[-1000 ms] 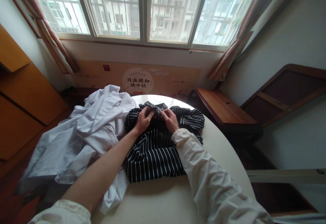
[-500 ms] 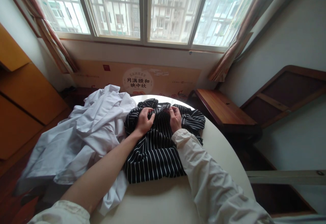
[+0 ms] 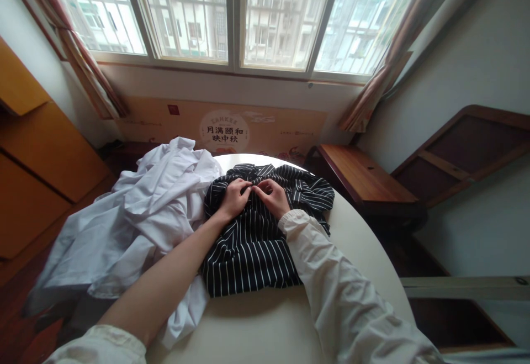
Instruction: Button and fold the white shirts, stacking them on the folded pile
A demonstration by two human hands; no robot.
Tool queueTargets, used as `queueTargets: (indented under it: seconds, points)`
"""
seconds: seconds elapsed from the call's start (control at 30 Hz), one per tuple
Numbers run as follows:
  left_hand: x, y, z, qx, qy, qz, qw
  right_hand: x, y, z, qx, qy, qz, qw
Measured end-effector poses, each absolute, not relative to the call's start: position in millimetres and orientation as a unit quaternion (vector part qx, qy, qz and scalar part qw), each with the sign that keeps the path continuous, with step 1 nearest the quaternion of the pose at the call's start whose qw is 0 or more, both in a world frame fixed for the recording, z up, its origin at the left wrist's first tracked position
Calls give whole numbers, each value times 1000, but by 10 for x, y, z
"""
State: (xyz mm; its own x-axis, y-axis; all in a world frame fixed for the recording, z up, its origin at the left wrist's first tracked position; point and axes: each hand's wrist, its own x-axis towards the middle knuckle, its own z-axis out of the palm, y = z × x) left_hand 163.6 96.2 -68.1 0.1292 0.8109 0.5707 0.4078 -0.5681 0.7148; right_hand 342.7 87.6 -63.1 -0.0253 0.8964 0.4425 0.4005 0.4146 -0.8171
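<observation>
A black shirt with white stripes lies bunched on the round white table. Near its collar, my left hand pinches the cloth between thumb and fingers. My right hand grips the same spot from the other side, its fingertips meeting those of the left. Whatever small part of the shirt sits between the fingertips is too small to make out. One sleeve of the shirt spreads out to the right of my right hand.
Left of the shirt, a heap of white cloth covers the table's side and hangs over its edge. A wooden desk stands beyond the table on the right. Behind are a printed panel and a barred window.
My right hand has moved left to meet my left hand. The collar, held apart before, has folded down, and the cloth is drawn together between the fingertips.
</observation>
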Motion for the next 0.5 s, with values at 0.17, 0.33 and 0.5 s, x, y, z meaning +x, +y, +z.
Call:
queueTargets:
  seconds: [0.17,0.33,0.5]
  points:
    - [1643,956,-658,718,398,519,238,3426,862,-628,-482,-671,231,514]
    - [1643,981,-681,697,385,538,276,3413,844,-619,-473,-679,208,521]
    - [1646,970,-665,684,387,548,287,3414,860,-622,-461,-680,230,522]
